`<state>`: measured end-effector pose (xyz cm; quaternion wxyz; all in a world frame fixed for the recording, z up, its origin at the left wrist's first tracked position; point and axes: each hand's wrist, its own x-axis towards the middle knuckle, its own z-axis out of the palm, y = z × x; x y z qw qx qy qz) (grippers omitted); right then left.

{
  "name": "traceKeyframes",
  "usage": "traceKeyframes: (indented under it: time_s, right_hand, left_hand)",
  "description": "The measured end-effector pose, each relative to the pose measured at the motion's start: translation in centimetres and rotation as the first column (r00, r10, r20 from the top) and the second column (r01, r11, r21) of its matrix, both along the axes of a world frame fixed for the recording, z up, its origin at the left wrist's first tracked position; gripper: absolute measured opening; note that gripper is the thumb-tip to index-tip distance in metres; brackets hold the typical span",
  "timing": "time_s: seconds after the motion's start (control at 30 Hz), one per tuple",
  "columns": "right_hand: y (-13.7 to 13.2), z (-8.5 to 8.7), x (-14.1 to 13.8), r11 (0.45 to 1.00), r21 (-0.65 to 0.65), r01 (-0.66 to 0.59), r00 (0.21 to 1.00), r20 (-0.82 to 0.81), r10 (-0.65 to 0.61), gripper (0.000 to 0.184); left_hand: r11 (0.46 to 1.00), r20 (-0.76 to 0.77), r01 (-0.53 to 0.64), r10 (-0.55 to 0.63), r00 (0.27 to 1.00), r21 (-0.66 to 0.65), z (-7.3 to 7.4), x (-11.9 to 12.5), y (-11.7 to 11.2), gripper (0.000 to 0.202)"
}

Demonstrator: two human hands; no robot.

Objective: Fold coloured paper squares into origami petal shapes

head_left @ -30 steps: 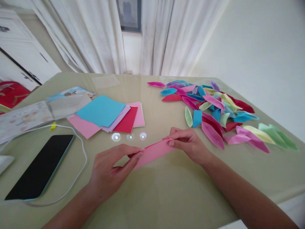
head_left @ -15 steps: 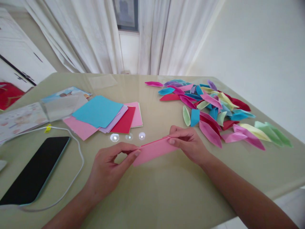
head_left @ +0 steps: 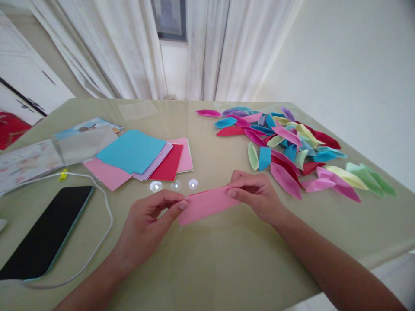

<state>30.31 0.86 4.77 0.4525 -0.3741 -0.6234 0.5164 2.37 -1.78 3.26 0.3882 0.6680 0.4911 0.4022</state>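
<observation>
A folded pink paper strip [head_left: 205, 204] lies between my two hands just above the glossy green table [head_left: 227, 259]. My left hand [head_left: 149, 220] pinches its left end between thumb and forefinger. My right hand [head_left: 256, 194] pinches its right end, fingers curled over the top edge. Both hands are closed on the paper.
A stack of square coloured sheets [head_left: 142, 155], blue on top, lies at the left centre. A heap of folded paper leaf shapes [head_left: 292, 147] covers the right. A black phone [head_left: 45, 233] with a white cable [head_left: 103, 233] lies at the left, with printed sheets [head_left: 29, 160] behind it.
The pink strip has tilted flatter toward me, showing more of its face. Both hands keep their pinch and have hardly moved. The view has shifted slightly.
</observation>
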Motion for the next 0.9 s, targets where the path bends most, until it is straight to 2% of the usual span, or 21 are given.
traceKeyframes:
  time_s: [0.07,0.1,0.17,0.2,0.23,0.3,0.4,0.47,0.53,0.6,0.63,0.67,0.73,0.77,0.83,0.9]
  right_hand:
    - [0.4,-0.3,0.1,0.995,-0.094,0.014,0.999,0.054,-0.009,0.011]
    - [0.6,-0.6,0.2,0.989,-0.148,0.023,0.995,0.095,-0.008,0.015]
    - [1.2,-1.1,0.4,0.975,-0.219,0.036,0.981,0.192,0.007,0.022]
    - [1.5,-1.3,0.6,0.976,-0.217,0.028,0.966,0.256,0.029,0.024]
    - [1.7,-1.6,0.7,0.983,-0.181,0.025,0.946,0.322,0.035,0.024]
    - [2.1,-1.9,0.9,0.998,-0.069,0.009,0.897,0.442,0.022,0.021]
    - [2.3,-2.3,0.8,0.994,0.108,-0.035,0.812,0.582,-0.035,0.016]
    - [2.3,-2.6,0.7,0.971,0.227,-0.070,0.738,0.667,-0.103,0.014]
    - [2.0,-2.7,0.6,0.925,0.374,-0.068,0.664,0.709,-0.238,0.013]
    - [1.5,-2.5,0.4,0.864,0.498,-0.077,0.639,0.690,-0.341,0.018]
    - [1.2,-2.3,0.3,0.842,0.525,-0.123,0.655,0.681,-0.329,0.021]
    - [0.8,-2.0,0.1,0.828,0.524,-0.202,0.682,0.682,-0.265,0.024]
    - [0.0,-1.7,-0.3,0.770,0.486,-0.413,0.706,0.705,-0.066,0.026]
    - [-0.4,-1.6,-0.6,0.729,0.481,-0.487,0.695,0.719,-0.011,0.025]
    - [-1.0,-1.6,-1.3,0.665,0.478,-0.574,0.661,0.750,0.031,0.020]
    - [-1.3,-1.7,-1.7,0.632,0.472,-0.615,0.624,0.781,0.024,0.019]
  left_hand:
    - [0.998,-0.004,0.037,-0.038,0.999,-0.052,-0.4,0.1,0.1,0.019]
    - [0.998,-0.050,0.053,-0.055,0.997,-0.023,-0.8,0.1,0.1,0.021]
    - [0.983,-0.228,0.110,-0.075,0.971,0.145,-1.5,0.2,0.1,0.018]
    - [0.958,-0.329,0.156,-0.070,0.942,0.242,-1.8,0.3,0.0,0.014]
    - [0.923,-0.415,0.217,-0.070,0.907,0.318,-2.1,0.3,0.0,0.013]
    - [0.864,-0.532,0.348,-0.115,0.839,0.363,-2.5,0.3,0.0,0.019]
    - [0.824,-0.602,0.477,-0.222,0.767,0.305,-2.4,0.3,0.2,0.033]
    - [0.819,-0.623,0.508,-0.256,0.739,0.266,-2.1,0.3,0.3,0.038]
    - [0.816,-0.635,0.518,-0.262,0.727,0.256,-1.8,0.2,0.4,0.039]
    - [0.819,-0.633,0.509,-0.252,0.732,0.263,-1.7,0.2,0.4,0.034]
    - [0.824,-0.625,0.500,-0.246,0.741,0.268,-1.8,0.2,0.4,0.032]
    - [0.829,-0.615,0.490,-0.242,0.750,0.270,-1.9,0.2,0.4,0.030]
    - [0.841,-0.591,0.470,-0.240,0.770,0.269,-2.2,0.2,0.5,0.027]
    - [0.844,-0.582,0.463,-0.241,0.777,0.269,-2.3,0.2,0.5,0.026]
    - [0.842,-0.572,0.462,-0.242,0.784,0.278,-2.6,0.2,0.7,0.024]
    - [0.828,-0.569,0.473,-0.241,0.786,0.302,-2.8,0.2,0.8,0.025]
